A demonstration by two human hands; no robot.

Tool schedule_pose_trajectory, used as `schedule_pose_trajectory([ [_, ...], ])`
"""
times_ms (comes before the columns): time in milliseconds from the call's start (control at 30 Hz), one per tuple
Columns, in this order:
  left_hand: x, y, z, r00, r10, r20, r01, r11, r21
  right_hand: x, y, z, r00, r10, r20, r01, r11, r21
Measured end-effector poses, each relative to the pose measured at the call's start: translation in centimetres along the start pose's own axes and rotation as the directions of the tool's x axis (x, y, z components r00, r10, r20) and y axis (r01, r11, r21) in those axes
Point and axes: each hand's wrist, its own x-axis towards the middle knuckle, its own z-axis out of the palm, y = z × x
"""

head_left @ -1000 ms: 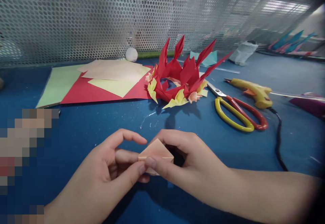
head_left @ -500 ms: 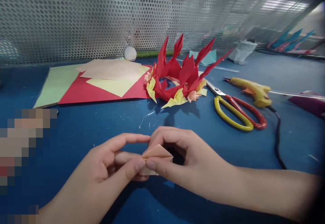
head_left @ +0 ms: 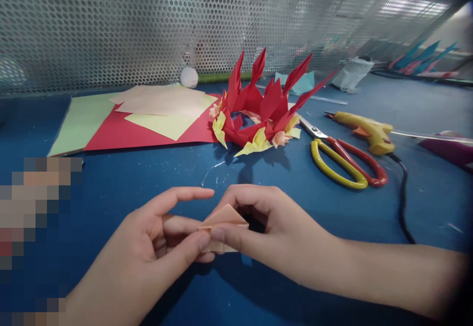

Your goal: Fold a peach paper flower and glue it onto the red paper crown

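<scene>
A small folded piece of peach paper [head_left: 227, 216] is pinched between both hands above the blue table, its upper part a pointed triangle. My left hand [head_left: 162, 242] grips its left side between thumb and fingers, with the index finger stretched out over it. My right hand [head_left: 258, 222] holds it from the right, thumb pressed on the near face; the fingertips behind are hidden. Just beyond my hands stands a red paper crown [head_left: 273, 104] with tall folded spikes, trimmed with yellow and peach paper flowers around its base.
Scissors [head_left: 340, 161] with yellow and red handles lie right of the crown, beside a yellow glue gun [head_left: 365, 126] with a black cord. Red paper [head_left: 121, 131] and other coloured sheets lie at the left. A perforated metal panel [head_left: 129, 25] closes off the back. Pixelation covers the left edge.
My left index finger has lifted away from the right hand's fingers. The folded paper has shifted slightly left, and its pointed top stands a little higher.
</scene>
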Motion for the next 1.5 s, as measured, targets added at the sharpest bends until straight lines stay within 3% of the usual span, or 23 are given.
schedule_pose_trajectory([
  [133,0.0,0.1,0.1,1.0,-0.015,-0.016,0.015,1.0,-0.001,-0.1,0.3,-0.1,0.998,-0.063,0.017,0.062,0.997,0.042],
  [300,-0.3,0.0,0.3,1.0,0.013,-0.027,-0.013,1.0,0.007,-0.2,0.5,0.0,0.998,-0.046,-0.043,0.041,0.992,-0.118],
  [433,-0.4,0.0,0.3,1.0,0.005,-0.013,-0.005,1.0,0.006,-0.1,0.5,0.0,0.996,-0.07,-0.049,0.063,0.988,-0.14],
  [633,0.5,-0.3,-0.7,0.999,0.0,0.049,-0.003,0.998,0.056,0.0,0.4,-0.1,0.997,-0.023,-0.068,0.019,0.999,-0.048],
  [767,1.1,-0.7,-1.5,0.994,0.061,0.092,-0.071,0.991,0.113,0.0,0.4,0.0,0.998,-0.03,-0.057,0.032,0.999,0.035],
  [867,1.1,-0.9,-1.6,0.997,0.041,0.066,-0.044,0.998,0.046,0.1,0.5,0.0,0.994,-0.093,-0.048,0.096,0.994,0.055],
  [1033,1.3,-1.0,-1.8,0.999,0.02,0.048,-0.017,0.997,-0.07,0.3,1.0,-0.1,0.972,-0.183,-0.149,0.181,0.983,-0.024],
  [1167,1.5,-0.8,-2.0,0.992,0.039,0.116,-0.031,0.997,-0.071,0.2,1.1,0.0,0.96,-0.229,-0.164,0.227,0.973,-0.032],
  [1300,1.3,-0.2,-1.6,0.985,-0.031,0.173,0.04,0.998,-0.05,0.0,1.0,-0.1,0.958,-0.249,-0.14,0.246,0.969,-0.033],
  [1400,1.1,-0.1,-1.4,0.998,-0.012,0.065,0.016,0.998,-0.056,-0.2,1.1,-0.3,0.956,-0.267,-0.119,0.254,0.961,-0.113],
  [1500,1.3,-0.2,-1.7,0.995,0.0,0.098,0.005,0.999,-0.043,-0.1,1.2,-0.6,0.907,-0.404,-0.12,0.365,0.895,-0.256],
])
